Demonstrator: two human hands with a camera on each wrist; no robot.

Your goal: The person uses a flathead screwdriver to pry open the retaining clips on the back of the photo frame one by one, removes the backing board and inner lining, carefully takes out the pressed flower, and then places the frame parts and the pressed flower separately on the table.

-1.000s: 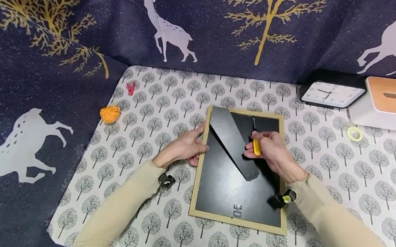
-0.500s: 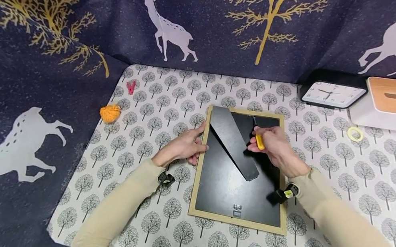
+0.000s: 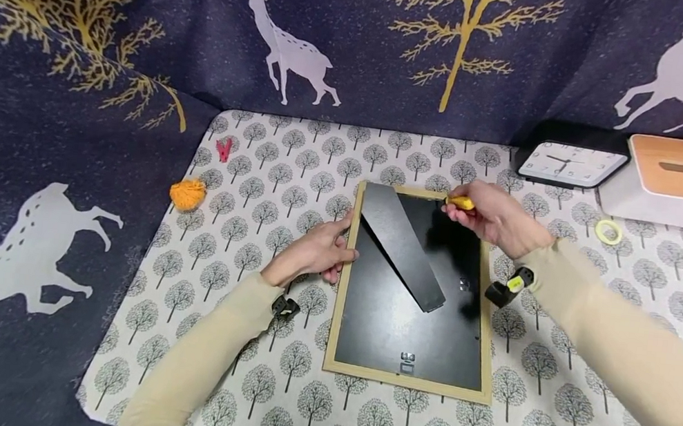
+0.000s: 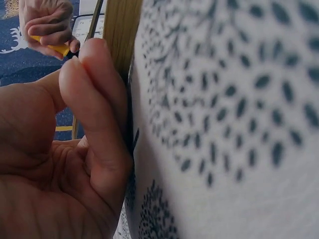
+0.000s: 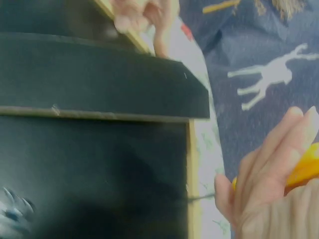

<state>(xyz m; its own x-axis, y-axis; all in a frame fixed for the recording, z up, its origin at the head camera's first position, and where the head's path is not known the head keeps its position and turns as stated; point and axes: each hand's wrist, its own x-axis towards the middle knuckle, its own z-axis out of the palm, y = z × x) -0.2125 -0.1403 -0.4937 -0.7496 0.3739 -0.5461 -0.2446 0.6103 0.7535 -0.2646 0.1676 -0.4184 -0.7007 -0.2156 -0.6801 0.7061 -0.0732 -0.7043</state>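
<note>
A picture frame (image 3: 337,310) with a pale wooden rim lies on the table, its black back facing up. Its grey stand leg (image 3: 403,247) slants across the backing. My left hand (image 3: 320,247) grips the left rim, thumb over the top and index finger along the outer side; the other fingers curl beside the wood in the left wrist view. My right hand (image 3: 488,211) holds a yellow-handled screwdriver (image 3: 460,202) at the far rim. In the right wrist view, the screwdriver's thin dark shaft (image 5: 202,197) reaches that rim; part of the handle is covered by fingers.
An orange ball of yarn (image 3: 187,194) and a red clothespin (image 3: 224,150) lie at the left. At the back right stand a clock (image 3: 573,164) and a tissue box (image 3: 662,198), with a pale yellow ring (image 3: 608,232) in front. A dark curtain (image 3: 359,48) hangs behind the table.
My right hand has moved up and away with the screwdriver, from over the backing to the far rim, and the handle has turned sideways. The left hand and picture frame have stayed put.
</note>
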